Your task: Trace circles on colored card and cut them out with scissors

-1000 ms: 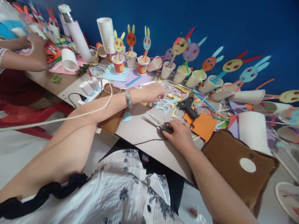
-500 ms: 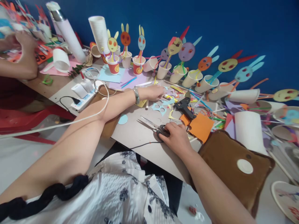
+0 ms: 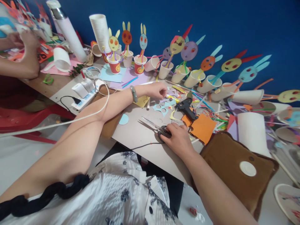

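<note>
My left hand (image 3: 157,90) reaches over paper scraps at the middle of the table, its fingers curled into a pinch. At its fingertips is the end of a slim yellow tube (image 3: 172,98); its exact kind is unclear. My right hand (image 3: 177,137) rests on the table, wrapped over the black handles of a pair of scissors (image 3: 152,122). The scissor blades point left and are slightly apart. A black glue gun (image 3: 187,108) lies beyond my right hand, beside orange paper (image 3: 203,128). Light-blue cut paper (image 3: 161,108) lies below my left hand.
Cups holding paper rabbit figures (image 3: 113,43) line the blue wall. A power strip (image 3: 85,99) with white cables sits left, near a tall thermos (image 3: 67,34). A brown cushion (image 3: 234,165) lies right. Another person's arm (image 3: 21,59) is at far left.
My left hand has drawn back slightly left, its fingers now pinched by the yellow tube's end. My right hand stays on the scissors. The view has shifted slightly.
</note>
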`<state>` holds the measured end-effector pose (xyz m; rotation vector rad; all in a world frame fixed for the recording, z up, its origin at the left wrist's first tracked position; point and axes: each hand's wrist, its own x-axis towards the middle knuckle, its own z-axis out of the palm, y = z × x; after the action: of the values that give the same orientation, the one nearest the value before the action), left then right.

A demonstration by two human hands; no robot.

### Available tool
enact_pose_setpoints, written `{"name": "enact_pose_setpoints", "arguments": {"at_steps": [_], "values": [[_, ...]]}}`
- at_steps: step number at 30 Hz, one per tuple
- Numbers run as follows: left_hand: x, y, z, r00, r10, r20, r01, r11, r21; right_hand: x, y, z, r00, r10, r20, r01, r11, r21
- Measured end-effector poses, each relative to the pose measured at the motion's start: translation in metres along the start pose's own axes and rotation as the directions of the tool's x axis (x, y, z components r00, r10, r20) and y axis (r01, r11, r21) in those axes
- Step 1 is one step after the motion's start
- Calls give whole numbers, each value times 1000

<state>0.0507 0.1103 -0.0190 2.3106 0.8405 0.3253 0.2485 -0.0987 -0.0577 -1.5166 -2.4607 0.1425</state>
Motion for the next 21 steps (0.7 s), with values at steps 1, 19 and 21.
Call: {"name": "enact_pose_setpoints", "arguments": {"at_steps": [1, 19, 21], "values": [[-1, 0, -1, 1000, 17, 4, -17, 1000, -13, 0, 0, 0, 1000, -4, -1, 4, 1000, 4], [13, 34, 28, 971, -196, -137, 237, 866, 440, 1, 1, 1, 1000, 4, 6, -4, 1000, 0], [18, 34, 34, 958, -240, -154, 283, 874, 395, 1, 1, 1, 1000, 1, 4, -1, 1000, 0]]}}
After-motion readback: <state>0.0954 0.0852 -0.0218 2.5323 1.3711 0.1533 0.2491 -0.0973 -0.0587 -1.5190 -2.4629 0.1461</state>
